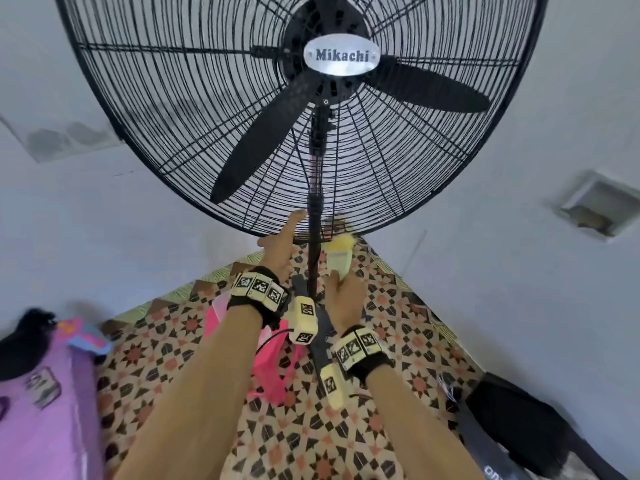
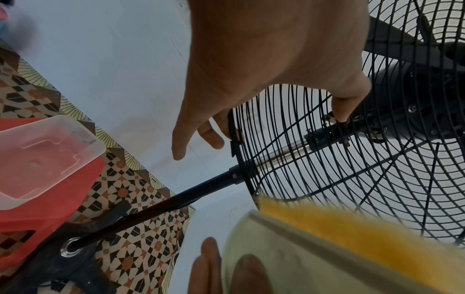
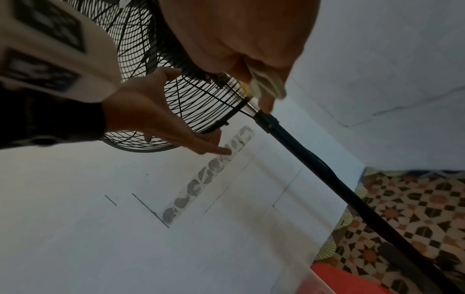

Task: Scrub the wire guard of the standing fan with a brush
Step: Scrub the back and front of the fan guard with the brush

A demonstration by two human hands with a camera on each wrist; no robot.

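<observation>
The black standing fan's wire guard fills the upper head view, with its blades still behind the wires. My left hand reaches up to the guard's bottom rim with fingers straight; in the left wrist view the thumb presses on the wires while the fingers lie by the rim. My right hand grips a brush with a pale green handle. Its yellow bristles touch the guard's lower edge, just right of the pole. The brush is blurred in the right wrist view.
The fan's black pole runs down between my hands to its base on the patterned floor. A red stool with a clear plastic container stands by the base. A purple object lies left, a black bag right. Walls close in behind.
</observation>
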